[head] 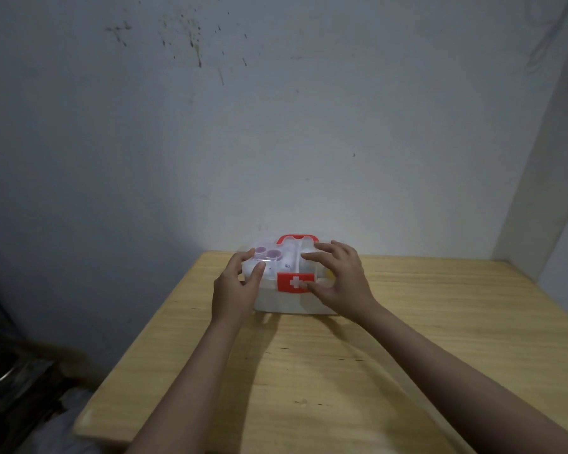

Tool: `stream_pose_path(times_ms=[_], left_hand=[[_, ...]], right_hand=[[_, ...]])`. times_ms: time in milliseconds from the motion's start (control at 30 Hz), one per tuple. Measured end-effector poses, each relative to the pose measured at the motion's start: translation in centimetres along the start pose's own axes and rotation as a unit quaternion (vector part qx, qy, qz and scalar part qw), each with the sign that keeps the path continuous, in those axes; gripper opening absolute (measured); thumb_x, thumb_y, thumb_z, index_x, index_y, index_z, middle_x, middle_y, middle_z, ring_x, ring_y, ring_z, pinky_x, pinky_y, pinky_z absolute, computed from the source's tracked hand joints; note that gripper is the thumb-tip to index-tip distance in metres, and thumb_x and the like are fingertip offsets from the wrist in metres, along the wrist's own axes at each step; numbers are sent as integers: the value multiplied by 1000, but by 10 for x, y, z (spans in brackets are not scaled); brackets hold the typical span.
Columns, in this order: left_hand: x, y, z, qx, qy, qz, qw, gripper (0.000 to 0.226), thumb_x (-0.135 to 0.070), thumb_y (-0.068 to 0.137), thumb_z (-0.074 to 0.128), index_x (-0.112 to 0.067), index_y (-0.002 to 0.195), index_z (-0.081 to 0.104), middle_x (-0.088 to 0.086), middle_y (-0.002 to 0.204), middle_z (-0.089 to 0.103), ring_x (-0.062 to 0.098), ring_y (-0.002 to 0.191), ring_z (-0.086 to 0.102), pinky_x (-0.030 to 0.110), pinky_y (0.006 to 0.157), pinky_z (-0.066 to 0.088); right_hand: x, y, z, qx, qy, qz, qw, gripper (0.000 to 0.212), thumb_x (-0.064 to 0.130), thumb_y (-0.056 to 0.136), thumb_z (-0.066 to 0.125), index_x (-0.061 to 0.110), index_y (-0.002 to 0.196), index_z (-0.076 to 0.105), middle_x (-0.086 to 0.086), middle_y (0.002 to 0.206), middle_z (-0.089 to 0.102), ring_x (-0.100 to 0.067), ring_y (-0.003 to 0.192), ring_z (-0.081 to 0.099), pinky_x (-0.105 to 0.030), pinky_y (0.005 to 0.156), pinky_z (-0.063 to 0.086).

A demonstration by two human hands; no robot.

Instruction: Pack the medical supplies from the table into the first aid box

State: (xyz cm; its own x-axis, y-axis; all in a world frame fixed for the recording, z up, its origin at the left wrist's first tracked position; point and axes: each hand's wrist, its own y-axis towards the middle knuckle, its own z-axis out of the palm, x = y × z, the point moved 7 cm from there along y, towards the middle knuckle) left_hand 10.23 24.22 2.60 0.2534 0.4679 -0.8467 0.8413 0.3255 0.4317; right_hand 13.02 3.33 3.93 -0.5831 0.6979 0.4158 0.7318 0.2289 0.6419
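A translucent white first aid box (pixel 284 301) with a red handle (pixel 297 239) and a red latch bearing a white cross (pixel 294 283) stands at the far edge of the wooden table (pixel 407 339), its lid down. Purple-capped containers (pixel 266 254) show through the lid on the left. My left hand (pixel 235 286) grips the box's left end, thumb on the lid. My right hand (pixel 340 278) rests on the right part of the lid, fingers spread, thumb by the latch. No loose supplies are visible on the table.
A stained grey wall (pixel 276 126) rises directly behind the box. Dark clutter (pixel 20 371) lies on the floor left of the table. The table's left edge runs diagonally toward me.
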Motion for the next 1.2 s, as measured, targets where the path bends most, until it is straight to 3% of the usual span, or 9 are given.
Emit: stream_pose_path(times_ms=[267, 400, 533, 700, 933, 1000, 1100, 1200], left_hand=[[5, 11, 5, 4, -3, -6, 1000, 36, -40, 87, 60, -28, 121, 57, -4, 118, 59, 17, 104, 56, 29, 66, 55], [3, 25, 16, 10, -9, -18, 1000, 32, -38, 86, 62, -26, 116, 59, -10, 111, 56, 15, 105, 54, 28, 73, 48], [1, 38, 31, 19, -28, -28, 999, 26, -34, 86, 64, -28, 111, 59, -11, 109, 57, 14, 103, 54, 26, 75, 46], [1, 54, 45, 21, -33, -37, 999, 28, -31, 87, 64, -24, 113, 59, -5, 117, 59, 14, 103, 53, 21, 70, 42], [1, 69, 56, 26, -7, -66, 997, 26, -31, 88, 63, -23, 112, 57, 3, 123, 58, 18, 100, 53, 25, 70, 42], [-2, 70, 56, 29, 11, -67, 997, 25, -28, 89, 61, -22, 112, 56, 5, 124, 59, 22, 101, 56, 26, 72, 42], [-16, 69, 58, 62, 74, -83, 992, 28, -28, 93, 52, -19, 120, 53, 7, 127, 58, 22, 99, 54, 26, 75, 39], [-29, 70, 61, 97, 80, -108, 986, 49, -40, 96, 43, -21, 141, 37, 8, 146, 42, 27, 132, 41, 33, 94, 39]], right_hand=[[-2, 1, 2, -33, -33, -35, 998, 50, 54, 74, 60, 25, 115, 64, -6, 124, 63, -29, 120, 48, -42, 99, 38], [-17, 15, 4, -14, -26, -20, 999, 51, 55, 73, 63, 27, 116, 63, -3, 125, 61, -27, 121, 46, -37, 100, 34], [-34, 29, 6, 4, -12, 5, 1000, 51, 48, 72, 72, 28, 118, 63, -3, 129, 59, -27, 125, 42, -40, 103, 33], [-47, 45, 5, 8, 1, 14, 1000, 54, 56, 70, 66, 28, 116, 64, -2, 127, 59, -24, 123, 42, -39, 104, 32], [-60, 60, 13, 40, -41, 23, 998, 53, 53, 72, 70, 35, 121, 58, 4, 133, 53, -21, 126, 37, -39, 104, 35], [-59, 61, 15, 61, -75, 32, 995, 51, 54, 77, 65, 37, 124, 54, 5, 138, 49, -22, 133, 34, -48, 110, 30], [-46, 57, 13, 115, -131, 48, 984, 44, 50, 90, 49, 41, 133, 44, 5, 152, 34, -23, 146, 17, -63, 113, 4], [-34, 55, -6, 94, -169, 30, 981, 47, 51, 96, 32, 41, 142, 32, -3, 161, 14, -23, 149, 7, -62, 113, -2]])
